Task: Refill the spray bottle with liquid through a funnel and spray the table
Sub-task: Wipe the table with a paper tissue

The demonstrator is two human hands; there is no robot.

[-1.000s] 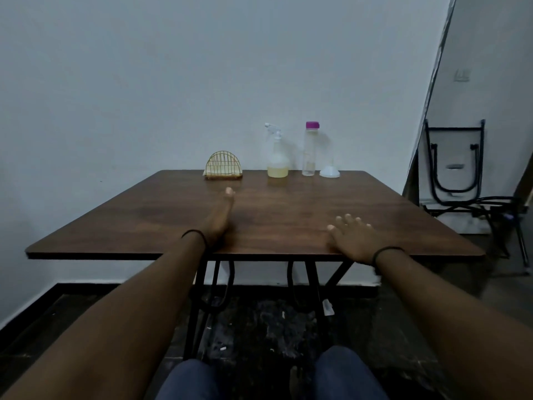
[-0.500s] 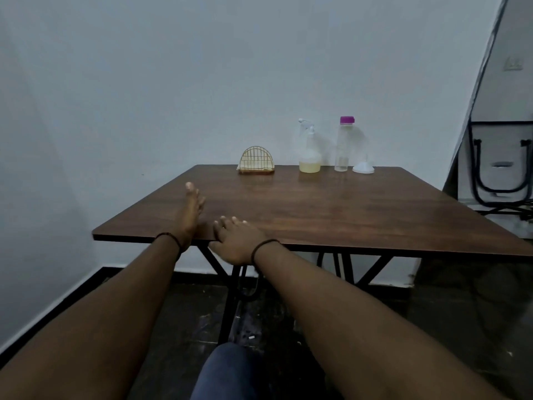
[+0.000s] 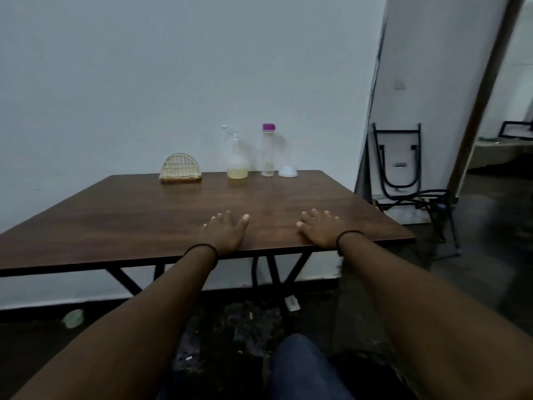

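Observation:
A clear spray bottle [image 3: 236,160] with a little yellow liquid in its base stands at the far edge of the brown wooden table [image 3: 144,217]. Right of it is a tall clear bottle [image 3: 268,151] with a purple cap, holding a little liquid. A white funnel [image 3: 287,170] rests upside down beside that bottle. My left hand [image 3: 226,233] and my right hand [image 3: 321,228] lie flat on the near edge of the table, palms down, fingers spread, holding nothing. Both are far from the bottles.
A gold wire holder [image 3: 180,169] stands at the far edge, left of the spray bottle. A folded black-framed table [image 3: 399,166] leans on the wall to the right, with black metal frames on the floor. A small pale object [image 3: 73,318] lies on the floor at left.
The view has swung back to the right. My right hand has moved right, apart from the left one. My left hand has turned from on-edge to flat, palm down.

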